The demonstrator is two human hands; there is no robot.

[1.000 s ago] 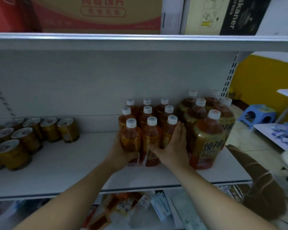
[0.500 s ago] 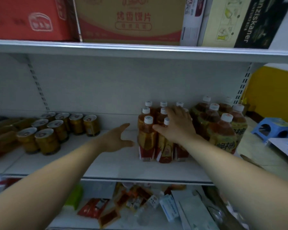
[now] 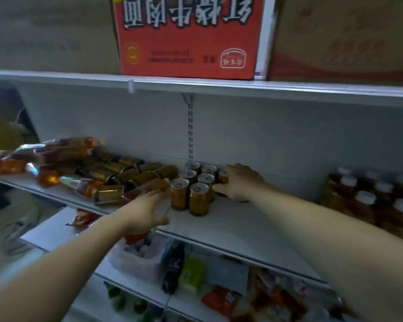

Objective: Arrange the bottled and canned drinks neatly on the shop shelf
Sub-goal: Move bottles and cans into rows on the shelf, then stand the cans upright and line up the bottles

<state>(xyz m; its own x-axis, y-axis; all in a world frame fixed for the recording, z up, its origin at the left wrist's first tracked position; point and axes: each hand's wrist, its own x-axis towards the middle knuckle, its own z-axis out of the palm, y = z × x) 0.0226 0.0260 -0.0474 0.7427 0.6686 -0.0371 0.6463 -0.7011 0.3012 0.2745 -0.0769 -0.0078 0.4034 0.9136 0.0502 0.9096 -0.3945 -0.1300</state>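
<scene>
The standing cans (image 3: pixel 197 189) on the shelf (image 3: pixel 230 226), with the open left hand (image 3: pixel 147 210) held beside them and the right hand (image 3: pixel 239 182) curled round one, could be knocked over if pushed too fast.

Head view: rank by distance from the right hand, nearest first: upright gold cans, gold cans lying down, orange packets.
1. Cluster of upright gold metal cans: against the right hand, just to its left.
2. Gold metal cans lying on their sides: left of the upright cluster.
3. Orange crinkly plastic packets: far left end of the white metal shelf.
</scene>
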